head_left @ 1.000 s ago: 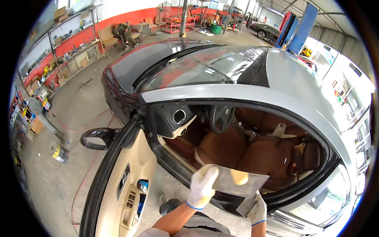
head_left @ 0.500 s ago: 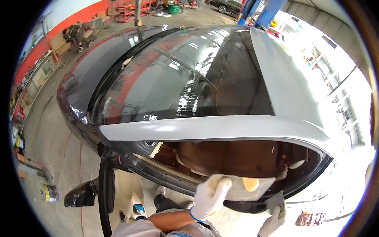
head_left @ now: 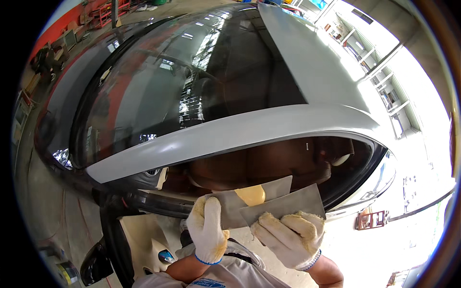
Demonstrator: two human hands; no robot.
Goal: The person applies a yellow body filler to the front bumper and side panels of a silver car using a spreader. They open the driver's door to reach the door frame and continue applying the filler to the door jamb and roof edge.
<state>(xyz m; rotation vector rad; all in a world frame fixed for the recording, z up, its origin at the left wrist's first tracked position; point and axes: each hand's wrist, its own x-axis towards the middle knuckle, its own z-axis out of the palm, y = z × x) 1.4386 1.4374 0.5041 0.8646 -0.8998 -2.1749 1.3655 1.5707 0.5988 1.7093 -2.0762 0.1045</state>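
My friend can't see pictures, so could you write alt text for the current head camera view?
A gloved left hand holds a flat grey plate bearing a yellow paste-like dab; the gloved right hand holds a second grey plate, overlapping the first in view. Beyond is a car with a silver-grey roof edge, brown seats and an open door.

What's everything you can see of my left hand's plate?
The plate is thin, flat, grey and metallic-looking, with straight edges. It slants up to the right, beside the car. A yellow blob sits on its face. The gloved left hand grips its left end; a second plate overlaps it in view, contact unclear.
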